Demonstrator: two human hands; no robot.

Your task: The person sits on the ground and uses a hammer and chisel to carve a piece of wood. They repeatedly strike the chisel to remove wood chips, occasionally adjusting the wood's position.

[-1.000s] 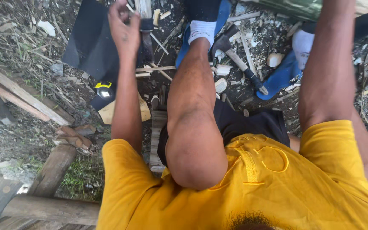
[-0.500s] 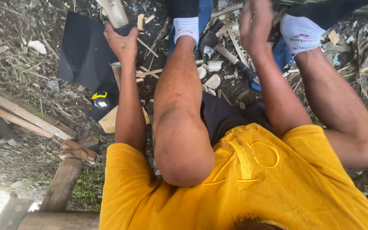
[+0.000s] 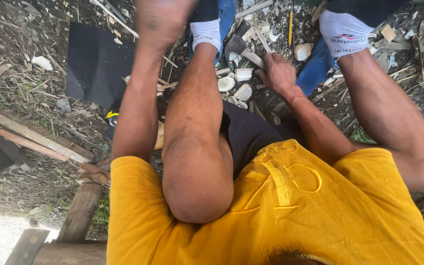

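I see my right hand (image 3: pixel 278 73) closed around the handle of a small hatchet (image 3: pixel 244 49), its head lying just beyond my knuckles, handle running back toward my palm, down among pale wood chips (image 3: pixel 236 83) on the ground. My left hand (image 3: pixel 163 19) is raised and blurred; I cannot tell whether it grips anything

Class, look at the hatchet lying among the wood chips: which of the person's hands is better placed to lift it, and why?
Right. The right hand already rests on the hatchet handle, while the left hand is raised, blurred, away from it.
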